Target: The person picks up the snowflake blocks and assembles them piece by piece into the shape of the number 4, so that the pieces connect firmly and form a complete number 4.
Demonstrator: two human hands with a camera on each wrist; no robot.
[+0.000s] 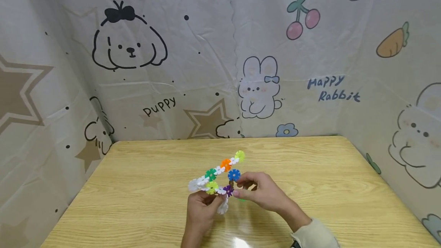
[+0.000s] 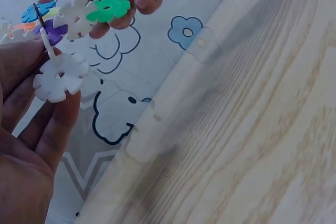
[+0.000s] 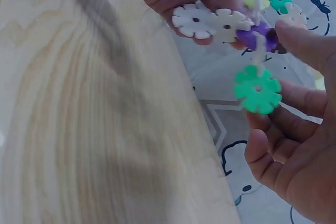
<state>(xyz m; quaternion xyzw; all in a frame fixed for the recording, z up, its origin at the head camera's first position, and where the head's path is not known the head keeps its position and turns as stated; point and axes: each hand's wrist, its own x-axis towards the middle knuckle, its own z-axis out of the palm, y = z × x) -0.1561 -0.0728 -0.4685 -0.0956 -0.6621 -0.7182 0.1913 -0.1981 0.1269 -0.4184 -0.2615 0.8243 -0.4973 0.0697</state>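
A joined structure of notched plastic snowflake discs is held up above the table between both hands. Orange (image 1: 225,165), dark green (image 1: 211,174) and blue (image 1: 234,175) discs alternate with white ones along its arms. My left hand (image 1: 201,209) grips it from below, its fingers around white pieces beside the purple disc (image 1: 227,191). One white disc (image 2: 61,77) stands at the left fingertips. My right hand (image 1: 263,192) pinches the structure at its right side, thumb by the purple disc. A bright green disc (image 3: 257,89) hangs against the right fingers.
The wooden table (image 1: 138,202) spreads out under the hands. Behind it and at both sides hangs a pale cloth (image 1: 200,68) printed with cartoon animals, stars and fruit. A light sleeve (image 1: 315,234) covers the right forearm.
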